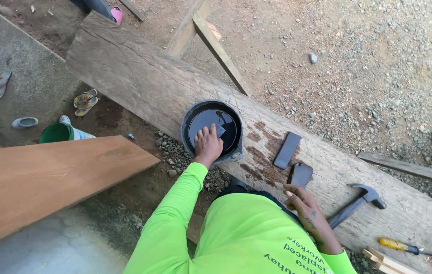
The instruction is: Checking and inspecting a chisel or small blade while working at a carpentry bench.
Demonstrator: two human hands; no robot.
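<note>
My left hand (207,144) reaches into a round black basin (188,133) that sits on a big weathered log (140,81). Its bent fingers close on a small grey flat piece (220,130) over the dark liquid. My right hand (303,203) rests on the log near my body. Its fingers are loosely apart, with the fingertips at the near end of a dark flat stone (301,174). A second dark grey stone (287,149) lies just beyond it, on wet dark patches of the wood.
A hammer (358,203) lies on the log to the right, with a yellow-handled screwdriver (398,246) and wood offcuts (383,261) past it. A wide plank (48,177) runs along the left, beside a green bucket (56,133) and sandals (85,99). Gravel lies beyond the log.
</note>
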